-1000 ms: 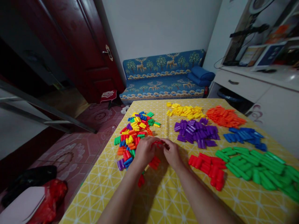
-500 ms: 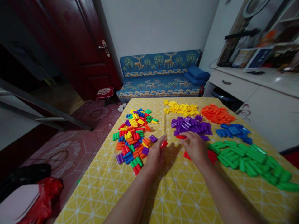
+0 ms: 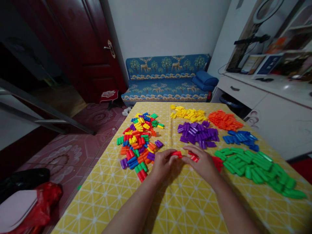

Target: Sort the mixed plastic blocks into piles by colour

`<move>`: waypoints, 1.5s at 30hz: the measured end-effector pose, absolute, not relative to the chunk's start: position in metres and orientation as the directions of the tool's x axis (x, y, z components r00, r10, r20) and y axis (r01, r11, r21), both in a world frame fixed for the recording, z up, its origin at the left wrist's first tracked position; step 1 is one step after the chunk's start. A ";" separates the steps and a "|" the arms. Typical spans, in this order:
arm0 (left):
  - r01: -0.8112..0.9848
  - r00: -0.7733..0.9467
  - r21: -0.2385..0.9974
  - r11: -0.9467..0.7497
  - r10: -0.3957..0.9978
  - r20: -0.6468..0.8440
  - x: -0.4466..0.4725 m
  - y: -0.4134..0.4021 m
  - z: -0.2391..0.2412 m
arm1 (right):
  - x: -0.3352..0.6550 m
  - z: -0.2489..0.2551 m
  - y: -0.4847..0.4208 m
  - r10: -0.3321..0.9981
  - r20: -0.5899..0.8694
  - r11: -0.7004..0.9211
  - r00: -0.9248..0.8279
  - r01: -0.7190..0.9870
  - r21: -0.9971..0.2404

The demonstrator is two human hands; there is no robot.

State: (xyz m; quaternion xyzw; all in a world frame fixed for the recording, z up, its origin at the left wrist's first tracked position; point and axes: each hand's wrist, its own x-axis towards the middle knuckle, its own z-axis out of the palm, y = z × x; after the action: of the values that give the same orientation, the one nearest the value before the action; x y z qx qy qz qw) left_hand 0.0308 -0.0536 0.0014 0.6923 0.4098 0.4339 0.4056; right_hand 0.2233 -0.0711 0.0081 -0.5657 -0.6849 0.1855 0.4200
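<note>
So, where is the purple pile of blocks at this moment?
In the head view, the purple pile lies on the yellow tablecloth beyond the hands, right of centre, between the yellow pile behind it and the green pile in front.

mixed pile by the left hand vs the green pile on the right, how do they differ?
Colour: the mixed pile jumbles red, yellow, blue, green, orange and purple pieces; the green pile is green only. Place: the mixed pile lies left of the left hand; the green pile lies right of the right hand. Both are loose plastic pieces on the yellow tablecloth.
</note>
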 end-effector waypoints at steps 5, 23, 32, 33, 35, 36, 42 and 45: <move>0.198 0.318 0.906 -0.375 0.898 0.303 0.030 -0.055 0.006 | 0.193 0.001 -0.077 0.929 0.350 0.353 -0.120 0.568 -0.743; 0.819 0.118 0.412 -0.399 0.820 0.560 0.011 -0.046 0.004 | 0.171 -0.008 -0.080 0.768 0.638 0.465 -0.058 0.735 -0.493; 0.905 0.160 0.323 -0.277 0.925 0.346 -0.012 -0.026 -0.003 | 0.146 -0.023 -0.080 0.880 0.457 0.423 -0.131 0.654 -0.627; 0.900 0.159 0.335 -0.278 0.926 0.341 -0.014 -0.023 -0.002 | 0.147 -0.023 -0.079 0.884 0.451 0.417 -0.125 0.646 -0.639; 0.881 0.143 0.379 -0.281 0.925 0.353 -0.016 -0.013 0.003 | 0.149 -0.025 -0.078 0.890 0.440 0.409 -0.120 0.633 -0.657; 0.870 0.127 0.406 -0.282 0.922 0.367 -0.017 -0.007 0.006 | 0.150 -0.026 -0.077 0.892 0.436 0.407 -0.118 0.628 -0.663; 0.896 0.142 0.348 -0.275 0.922 0.361 -0.012 0.034 0.022 | 0.150 -0.025 -0.076 0.903 0.412 0.393 -0.118 0.613 -0.685; 0.919 0.246 0.244 -0.310 0.933 0.263 -0.007 0.046 0.017 | 0.150 -0.024 -0.076 0.903 0.413 0.393 -0.115 0.606 -0.691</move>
State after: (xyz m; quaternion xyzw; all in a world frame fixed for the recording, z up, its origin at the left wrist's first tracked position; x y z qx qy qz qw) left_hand -0.0067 0.0465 0.0174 0.7889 0.5869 0.1811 0.0198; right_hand 0.1500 -0.0761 -0.0244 -0.5208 -0.7247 0.1795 0.4140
